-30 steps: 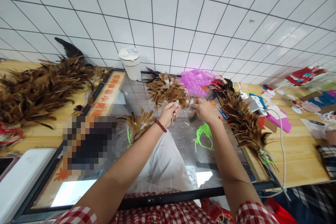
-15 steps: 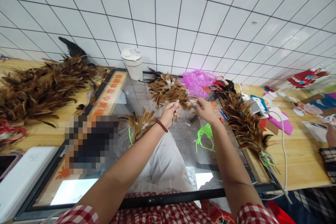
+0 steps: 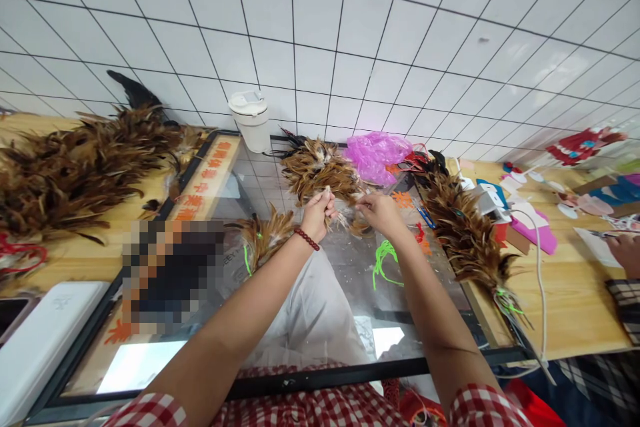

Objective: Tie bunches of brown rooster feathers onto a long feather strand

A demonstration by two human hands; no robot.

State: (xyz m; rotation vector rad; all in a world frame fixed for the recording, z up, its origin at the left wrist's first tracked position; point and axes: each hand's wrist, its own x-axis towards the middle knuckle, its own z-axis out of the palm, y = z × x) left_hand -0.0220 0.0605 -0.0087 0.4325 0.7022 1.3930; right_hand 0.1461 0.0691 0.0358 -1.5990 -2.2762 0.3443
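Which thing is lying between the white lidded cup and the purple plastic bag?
A pile of brown feathers lies between the white lidded cup and the purple plastic bag, as the head view shows.

Your counter (image 3: pixel 580 290) is smooth, lightly glossy wood; the clear sheet (image 3: pixel 345 260) before you is slick and mirror-like, glass or perhaps clear plastic, hard to tell from here. Your feathers (image 3: pixel 320 177) look soft and ragged with a faint sheen. The bag (image 3: pixel 377 157) is thin, crinkled, shiny plastic, the wall (image 3: pixel 320 33) smooth, shiny tile, your sleeve (image 3: pixel 483 405) matt cloth.
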